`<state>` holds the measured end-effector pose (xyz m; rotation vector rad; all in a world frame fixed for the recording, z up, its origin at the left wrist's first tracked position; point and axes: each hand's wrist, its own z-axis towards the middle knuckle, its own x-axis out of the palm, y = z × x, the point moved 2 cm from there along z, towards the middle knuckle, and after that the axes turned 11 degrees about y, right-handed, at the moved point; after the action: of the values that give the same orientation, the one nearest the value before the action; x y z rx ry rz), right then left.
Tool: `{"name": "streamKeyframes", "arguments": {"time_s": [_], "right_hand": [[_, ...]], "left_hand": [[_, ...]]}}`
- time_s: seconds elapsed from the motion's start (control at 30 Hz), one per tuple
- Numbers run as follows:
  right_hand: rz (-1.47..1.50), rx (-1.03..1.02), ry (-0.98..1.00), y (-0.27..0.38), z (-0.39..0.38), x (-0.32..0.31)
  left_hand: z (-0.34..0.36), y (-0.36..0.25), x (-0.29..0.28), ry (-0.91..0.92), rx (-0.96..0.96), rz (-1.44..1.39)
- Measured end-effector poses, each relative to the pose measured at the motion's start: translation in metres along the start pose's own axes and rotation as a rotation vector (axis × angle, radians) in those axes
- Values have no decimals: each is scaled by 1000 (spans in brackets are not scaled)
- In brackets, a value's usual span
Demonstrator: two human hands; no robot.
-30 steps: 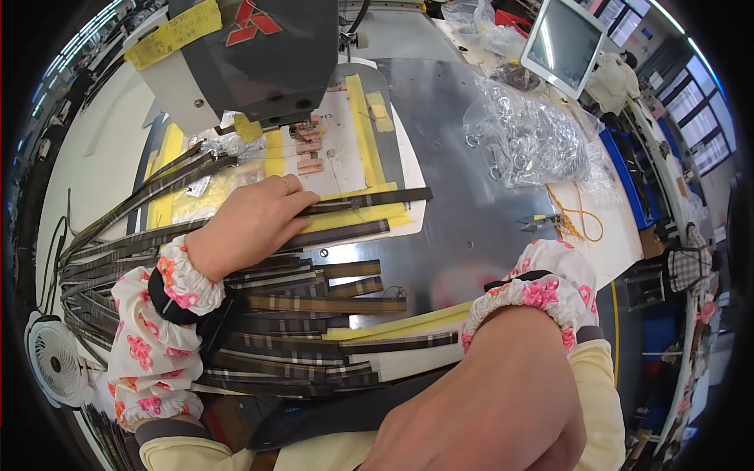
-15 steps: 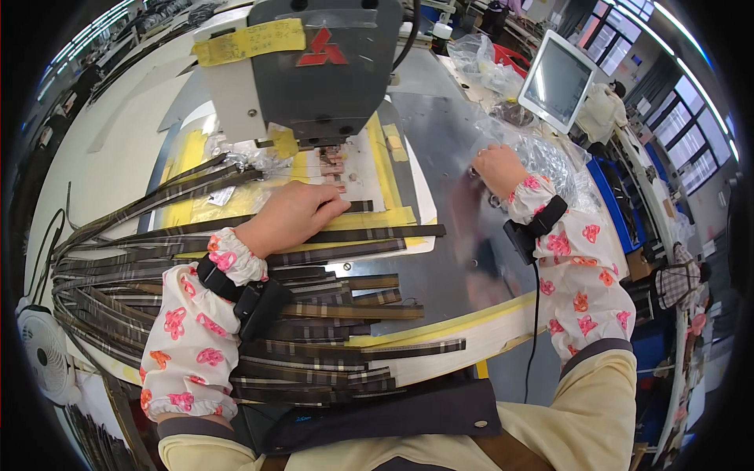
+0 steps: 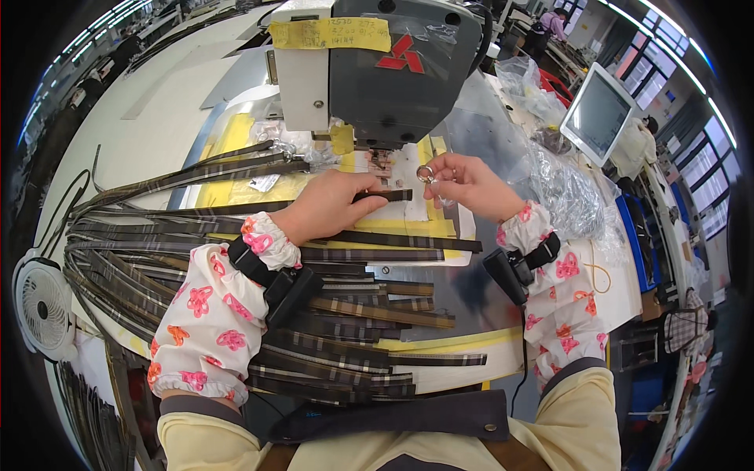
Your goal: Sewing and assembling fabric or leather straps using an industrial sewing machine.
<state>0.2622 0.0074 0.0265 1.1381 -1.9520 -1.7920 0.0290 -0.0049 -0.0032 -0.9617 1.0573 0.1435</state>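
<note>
A dark plaid strap (image 3: 399, 195) is pinched between the thumb and fingers of my left hand (image 3: 326, 206), its end pointing right. Facing that end, a little apart from it, my right hand (image 3: 475, 191) grips a shiny metal ring (image 3: 425, 173) by its fingertips. Whether a hook belongs to the ring I cannot tell. Both hands are just in front of the sewing machine's head (image 3: 393, 78). More plaid straps (image 3: 377, 310) lie fanned out below my left forearm, and several with metal hardware at their ends (image 3: 287, 153) lie beyond my left hand.
Clear plastic bags (image 3: 561, 188) lie on the right, near a tilted screen (image 3: 598, 112). A blue crate (image 3: 638, 239) stands beyond the table's right edge. At far left is a white fan (image 3: 45, 306). Other people are in the background at upper right.
My right hand has come left from beside the plastic bags to the strap end, and the metal ring now shows in its fingers. The view has shifted, with the machine further right.
</note>
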Motion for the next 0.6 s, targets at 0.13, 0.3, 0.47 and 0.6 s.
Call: {"name": "streamKeyframes", "arguments": {"time_s": [0.13, 0.3, 0.47, 0.6], "right_hand": [[-51, 50, -110, -15, 9, 8], [-36, -34, -84, -19, 14, 24], [-397, -199, -283, -16, 21, 40], [-768, -448, -296, -16, 21, 46]], "left_hand": [[-1, -1, -1, -77, -10, -59], [1, -1, 1, -100, -69, -4], [-2, 2, 6, -93, 19, -144], [2, -14, 6, 37, -57, -147]]}}
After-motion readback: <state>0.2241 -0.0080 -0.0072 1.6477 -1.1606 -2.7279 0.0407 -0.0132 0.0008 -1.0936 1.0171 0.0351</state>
